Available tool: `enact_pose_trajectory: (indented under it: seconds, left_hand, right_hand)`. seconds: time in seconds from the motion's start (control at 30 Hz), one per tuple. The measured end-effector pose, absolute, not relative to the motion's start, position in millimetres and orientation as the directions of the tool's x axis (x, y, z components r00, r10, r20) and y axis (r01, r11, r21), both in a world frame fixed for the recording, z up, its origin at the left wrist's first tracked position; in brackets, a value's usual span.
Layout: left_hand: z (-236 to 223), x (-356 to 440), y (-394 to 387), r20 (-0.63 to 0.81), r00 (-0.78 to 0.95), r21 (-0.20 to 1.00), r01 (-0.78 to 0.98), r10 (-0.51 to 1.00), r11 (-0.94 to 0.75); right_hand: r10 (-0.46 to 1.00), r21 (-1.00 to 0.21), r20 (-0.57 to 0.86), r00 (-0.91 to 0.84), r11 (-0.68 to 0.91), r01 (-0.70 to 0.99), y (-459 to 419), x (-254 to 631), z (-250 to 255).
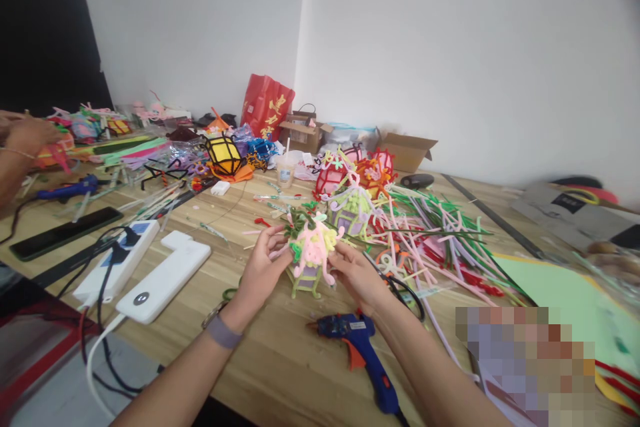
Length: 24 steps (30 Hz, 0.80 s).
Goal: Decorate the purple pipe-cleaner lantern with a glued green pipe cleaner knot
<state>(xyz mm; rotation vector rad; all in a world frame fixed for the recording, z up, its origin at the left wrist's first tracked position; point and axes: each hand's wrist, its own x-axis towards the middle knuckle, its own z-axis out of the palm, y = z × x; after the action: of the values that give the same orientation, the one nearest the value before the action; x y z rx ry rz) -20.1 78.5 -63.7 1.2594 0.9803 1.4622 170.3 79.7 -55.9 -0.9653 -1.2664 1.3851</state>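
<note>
Between my hands, just above the table, is a small pipe-cleaner lantern [311, 255] with a pink and yellow top, green leaves and a green-framed purple body. My left hand [264, 265] grips its left side, fingers curled behind it. On the opposite side my right hand [356, 272] holds it with the fingers near a pink curl; some fingertips are hidden. Right behind stands a similar green and purple lantern [350, 210]. A blue hot glue gun [357, 340] lies in front of my right hand, its nozzle pointing left.
Loose pipe cleaners [445, 233] spread on the right beside black-handled scissors [413, 297]. At left lie a power strip [120, 257], a white power bank [163, 280] with cables and a phone [65, 233]. Another person's hand [25, 140] works at far left. A drink cup [285, 172] stands behind.
</note>
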Motion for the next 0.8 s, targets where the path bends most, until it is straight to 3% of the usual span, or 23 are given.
enact_pose_trajectory:
  seconds: [0.8]
  left_hand:
    - [-64.0,-20.0,77.0,0.226,-0.034,0.959,-0.170,0.974,-0.228]
  right_hand:
    - [0.979,-0.985,-0.006,-0.204,-0.041,-0.168,77.1,167.5,-51.4]
